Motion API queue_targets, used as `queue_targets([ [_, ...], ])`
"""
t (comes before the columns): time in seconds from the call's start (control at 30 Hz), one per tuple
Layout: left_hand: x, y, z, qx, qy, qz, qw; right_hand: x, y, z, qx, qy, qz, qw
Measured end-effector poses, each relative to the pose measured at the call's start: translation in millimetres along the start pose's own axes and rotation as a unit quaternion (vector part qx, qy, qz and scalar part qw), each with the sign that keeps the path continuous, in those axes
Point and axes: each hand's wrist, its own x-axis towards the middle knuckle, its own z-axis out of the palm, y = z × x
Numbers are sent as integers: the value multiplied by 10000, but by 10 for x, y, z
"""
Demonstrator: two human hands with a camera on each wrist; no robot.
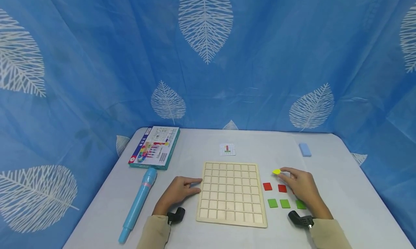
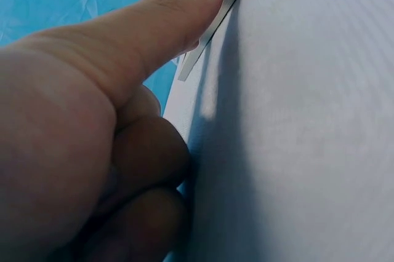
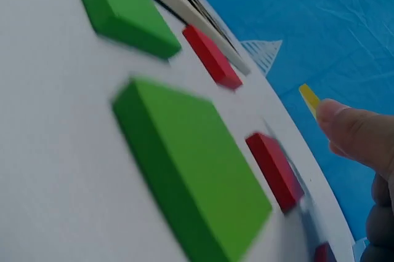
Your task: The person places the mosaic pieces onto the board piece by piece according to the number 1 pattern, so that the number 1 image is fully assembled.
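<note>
At lower right, the right hand (image 1: 302,185) pinches a yellow tile (image 1: 276,172) a slip could drop; the left hand (image 1: 180,189), thumb extended, touches the board (image 1: 230,195).

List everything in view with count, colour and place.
Table: 1, white, under the items
Curtain: seemingly 1, blue with white leaves, around the table
Grid board: 1, pale wood, table centre
Card: 1, white with coloured squares, beyond the board
Box: 1, multicoloured, far left
Tube: 1, blue, left
Block: 1, blue, far right
Red tiles: 3, right of the board
Green tiles: 3, nearer than the red
Yellow tile: 1, pinched in right hand
Wrist cameras: 2, black, on the wrists
Sleeves: 2, beige, on the arms
Left hand: 1, touching board's left edge
Right hand: 1, above the tiles
</note>
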Motion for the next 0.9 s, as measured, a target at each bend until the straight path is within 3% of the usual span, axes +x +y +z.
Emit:
queue_targets([
  [0.3, -1, 13, -8, -24, 10, 3, 10000, -20, -253, 135, 64, 356, -414, 9985],
  [0.63, -13, 28, 0, -8, 20, -9, 10000, 22, -492, 304, 113, 317, -739, 9967],
  [0.9, -17, 24, 8, 57, 32, -12, 10000, 108, -711, 449, 427, 29, -1053, 9935],
])
